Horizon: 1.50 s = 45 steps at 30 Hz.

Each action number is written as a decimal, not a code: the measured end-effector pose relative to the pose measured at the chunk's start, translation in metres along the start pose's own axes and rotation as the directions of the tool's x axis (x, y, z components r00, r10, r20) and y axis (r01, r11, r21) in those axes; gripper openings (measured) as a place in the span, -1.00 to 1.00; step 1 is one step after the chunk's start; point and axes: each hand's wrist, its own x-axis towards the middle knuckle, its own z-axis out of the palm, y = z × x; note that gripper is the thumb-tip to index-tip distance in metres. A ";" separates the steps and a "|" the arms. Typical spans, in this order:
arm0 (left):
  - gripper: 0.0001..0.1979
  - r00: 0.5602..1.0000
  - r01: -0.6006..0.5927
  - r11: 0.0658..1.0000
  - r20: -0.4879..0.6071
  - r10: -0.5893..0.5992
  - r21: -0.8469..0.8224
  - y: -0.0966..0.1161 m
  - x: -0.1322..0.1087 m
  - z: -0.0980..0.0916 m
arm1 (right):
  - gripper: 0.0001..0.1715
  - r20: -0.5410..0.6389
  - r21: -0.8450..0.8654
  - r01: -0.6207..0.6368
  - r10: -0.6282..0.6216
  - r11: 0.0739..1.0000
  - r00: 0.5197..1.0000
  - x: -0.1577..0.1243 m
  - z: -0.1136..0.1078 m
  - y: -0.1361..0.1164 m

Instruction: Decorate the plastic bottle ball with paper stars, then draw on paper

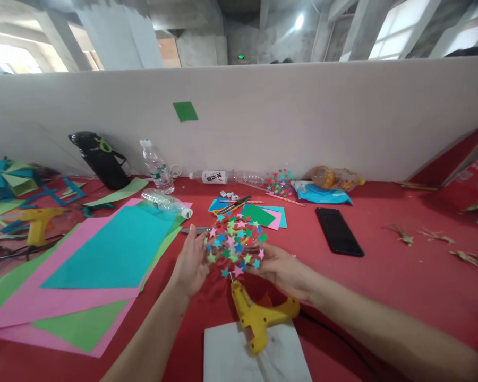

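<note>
Tile [281, 358], white, is lying at the bottom centre of the frame on the red tabletop [402, 286]. A yellow glue gun [258, 315] is resting across its upper edge, with the nozzle pointing up toward the hands.

Just above the nozzle, the star ball [236, 245] is sitting at frame centre, lifted off the table. It is an open sphere of small paper stars in pink, blue, green and yellow. The left hand [191, 262] is cupping its left side, palm inward, fingers bent lightly against the stars. The right hand [281, 268] is cupping its right side, fingertips pressing into the lower right of the sphere. Both hands are grasping it between them.

In the left half of the frame, large paper sheets [115, 249] are lying overlapped, teal over pink over green. A clear bottle [165, 203] is lying on their upper corner. At the far left, a second glue gun [40, 223] is lying on the table.

To the right of centre, a black phone [338, 232] is lying flat, well apart from the hands.

Further back, a smaller star cluster [281, 183], a labelled bottle [227, 178] lying on its side and a blue packet [321, 193] are lying near the white partition [342, 116]. An upright bottle [156, 167] and a black bag [101, 159] are standing at the upper left. A green square [185, 111] is sticking to the partition.
</note>
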 end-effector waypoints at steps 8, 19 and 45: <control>-0.66 0.999 -0.035 0.999 0.024 0.036 -0.006 -0.005 -0.001 0.002 | -0.48 0.036 -0.051 -0.061 0.062 0.997 0.997 -0.002 0.003 -0.004; -0.73 0.998 -0.063 0.998 -0.022 0.063 0.026 -0.003 -0.002 0.003 | -0.40 0.015 -0.008 -0.102 0.102 0.995 0.995 -0.005 0.002 -0.006; -0.44 0.985 -0.157 0.790 0.037 0.168 0.592 0.016 -0.018 -0.006 | -0.15 -0.083 -0.303 0.084 -0.114 0.949 0.990 0.015 -0.025 -0.028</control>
